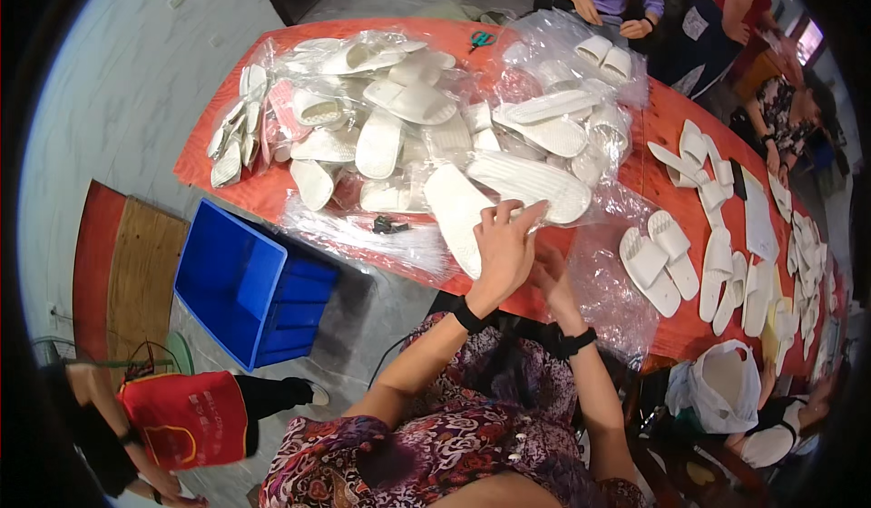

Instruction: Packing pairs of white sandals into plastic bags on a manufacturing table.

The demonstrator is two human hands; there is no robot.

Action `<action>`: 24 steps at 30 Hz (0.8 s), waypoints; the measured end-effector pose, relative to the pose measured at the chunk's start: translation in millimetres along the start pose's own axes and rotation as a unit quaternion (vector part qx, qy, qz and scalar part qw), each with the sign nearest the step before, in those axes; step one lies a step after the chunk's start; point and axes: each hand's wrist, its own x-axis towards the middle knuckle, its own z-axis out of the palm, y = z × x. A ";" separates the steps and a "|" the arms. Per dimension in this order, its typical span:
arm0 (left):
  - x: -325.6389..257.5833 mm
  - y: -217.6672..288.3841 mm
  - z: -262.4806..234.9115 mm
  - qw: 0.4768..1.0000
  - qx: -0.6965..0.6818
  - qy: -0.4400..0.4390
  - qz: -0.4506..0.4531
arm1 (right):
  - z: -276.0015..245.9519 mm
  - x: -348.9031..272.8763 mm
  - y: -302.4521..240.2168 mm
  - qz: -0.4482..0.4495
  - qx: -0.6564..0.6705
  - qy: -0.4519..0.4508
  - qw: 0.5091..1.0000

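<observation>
White slippers (pixel 451 213) are seen as matt, partly ribbed | clear bags (pixel 610 304) are formed of glossy, crinkled plastic | blue crate (pixel 295 304) is walled in smooth plastic | panel (pixel 145 281) is wood-grained

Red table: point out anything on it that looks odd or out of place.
A pink slipper, among the bagged white slippers toward the left, stands out by colour. A pinkish patch farther right is too covered to identify. I see no clear damage.
</observation>
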 end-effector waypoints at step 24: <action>200.3 -119.8 -90.8 0.959 -0.055 -0.268 -0.071 | -7.6 2.8 -6.4 0.028 -0.006 0.164 0.986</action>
